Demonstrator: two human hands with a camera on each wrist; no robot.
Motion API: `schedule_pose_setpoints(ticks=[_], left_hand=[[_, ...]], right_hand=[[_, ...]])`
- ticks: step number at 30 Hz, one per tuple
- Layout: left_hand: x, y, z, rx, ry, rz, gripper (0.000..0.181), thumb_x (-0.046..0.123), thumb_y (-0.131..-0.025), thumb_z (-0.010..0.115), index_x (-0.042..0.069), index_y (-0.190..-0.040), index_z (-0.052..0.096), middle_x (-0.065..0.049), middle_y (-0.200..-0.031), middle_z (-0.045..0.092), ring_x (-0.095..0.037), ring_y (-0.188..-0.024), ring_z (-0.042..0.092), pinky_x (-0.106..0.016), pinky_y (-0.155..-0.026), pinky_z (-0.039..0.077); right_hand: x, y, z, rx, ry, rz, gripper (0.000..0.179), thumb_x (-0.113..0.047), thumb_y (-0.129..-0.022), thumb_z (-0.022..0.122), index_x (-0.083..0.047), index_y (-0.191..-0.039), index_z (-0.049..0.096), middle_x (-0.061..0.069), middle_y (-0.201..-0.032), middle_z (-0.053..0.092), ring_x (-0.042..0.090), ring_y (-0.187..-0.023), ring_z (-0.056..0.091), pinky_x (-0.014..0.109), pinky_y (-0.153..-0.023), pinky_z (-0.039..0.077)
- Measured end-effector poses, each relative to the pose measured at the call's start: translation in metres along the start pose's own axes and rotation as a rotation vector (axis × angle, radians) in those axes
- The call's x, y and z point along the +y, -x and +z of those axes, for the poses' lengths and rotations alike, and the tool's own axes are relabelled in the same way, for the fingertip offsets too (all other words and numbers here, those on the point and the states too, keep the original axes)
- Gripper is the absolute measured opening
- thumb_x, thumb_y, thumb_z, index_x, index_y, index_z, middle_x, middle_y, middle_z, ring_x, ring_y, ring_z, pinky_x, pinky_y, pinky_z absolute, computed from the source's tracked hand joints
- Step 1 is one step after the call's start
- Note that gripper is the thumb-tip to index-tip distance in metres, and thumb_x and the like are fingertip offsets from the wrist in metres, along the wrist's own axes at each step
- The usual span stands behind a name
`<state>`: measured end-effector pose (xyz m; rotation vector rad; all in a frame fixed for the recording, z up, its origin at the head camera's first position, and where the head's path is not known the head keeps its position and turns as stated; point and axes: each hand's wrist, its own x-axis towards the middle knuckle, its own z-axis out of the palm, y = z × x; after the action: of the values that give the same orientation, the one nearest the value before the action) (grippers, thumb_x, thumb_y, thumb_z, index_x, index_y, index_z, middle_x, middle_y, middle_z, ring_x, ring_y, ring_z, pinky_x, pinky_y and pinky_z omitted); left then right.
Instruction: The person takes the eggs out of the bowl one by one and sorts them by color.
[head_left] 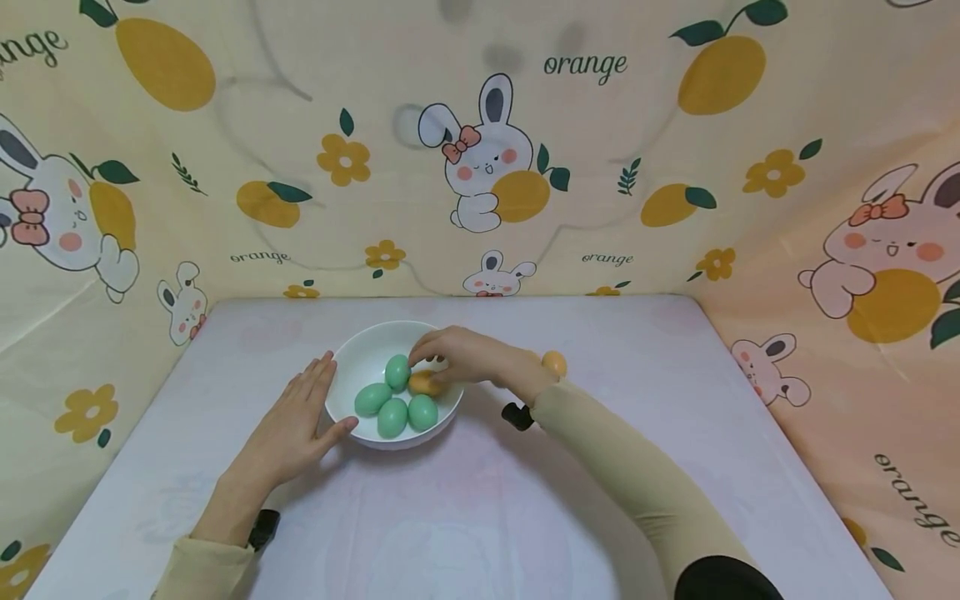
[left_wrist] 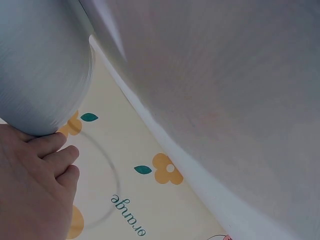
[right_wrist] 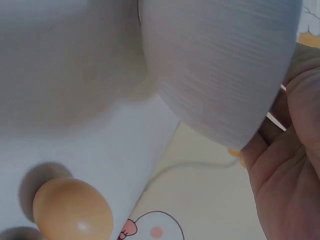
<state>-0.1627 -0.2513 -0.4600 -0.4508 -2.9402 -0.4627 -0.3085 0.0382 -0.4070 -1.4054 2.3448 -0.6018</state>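
Observation:
A white bowl (head_left: 337, 417) stands on the table and holds several green eggs (head_left: 392, 417) and one orange-brown egg (head_left: 423, 383). From the right, my right hand (head_left: 476, 358) reaches over the rim, its fingers and thumb bent about the orange-brown egg; their exact contact is partly hidden. On the bowl's left side, my left hand (head_left: 288, 429) rests with extended fingers and thumb spread against the outside. The left wrist view shows the left hand's fingertips (left_wrist: 57, 142) touching the bowl wall (left_wrist: 45, 65). In the right wrist view the bowl hides the right fingertips.
Right of the bowl, behind my right wrist, an orange-brown egg (head_left: 555, 363) lies on the white table (head_left: 480, 517), with part of another beside it. A patterned cloth (head_left: 600, 150) hangs behind and beside the table. Each wrist wears a small black device (head_left: 264, 529).

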Motion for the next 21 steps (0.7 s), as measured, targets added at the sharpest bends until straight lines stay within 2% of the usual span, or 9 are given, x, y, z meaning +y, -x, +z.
schedule_pose_setpoints(ticks=[6, 15, 21], left_hand=[[0.0, 0.0006, 0.0009, 0.003, 0.0, 0.0, 0.097, 0.057, -0.1, 0.059, -0.004, -0.163, 0.018, -0.023, -0.171, 0.019, -0.044, -0.156, 0.019, -0.063, -0.125, 0.023], [0.001, 0.0009, -0.0006, 0.007, 0.0, 0.002, 0.097, 0.058, -0.1, 0.058, -0.005, -0.163, 0.018, -0.024, -0.17, 0.02, -0.045, -0.156, 0.02, -0.063, -0.124, 0.023], [0.0012, 0.0011, -0.0001, 0.013, -0.004, 0.004, 0.096, 0.056, -0.1, 0.06, -0.005, -0.162, 0.02, -0.024, -0.17, 0.021, -0.045, -0.156, 0.021, -0.063, -0.124, 0.024]], right_hand=[[-0.0008, -0.0092, 0.0028, -0.045, 0.107, -0.042, 0.035, -0.006, -0.093, 0.077, -0.015, -0.127, 0.076, 0.002, -0.132, 0.07, 0.019, -0.121, 0.065, 0.028, -0.105, 0.051], [-0.0041, -0.0112, 0.0042, -0.089, 0.196, -0.06, 0.042, 0.003, -0.088, 0.076, -0.015, -0.126, 0.077, -0.001, -0.127, 0.072, 0.015, -0.121, 0.064, 0.023, -0.107, 0.048], [-0.0036, -0.0117, 0.0062, -0.098, 0.214, -0.064, 0.044, 0.005, -0.086, 0.075, -0.015, -0.125, 0.077, -0.001, -0.126, 0.073, 0.015, -0.122, 0.064, 0.024, -0.108, 0.047]])
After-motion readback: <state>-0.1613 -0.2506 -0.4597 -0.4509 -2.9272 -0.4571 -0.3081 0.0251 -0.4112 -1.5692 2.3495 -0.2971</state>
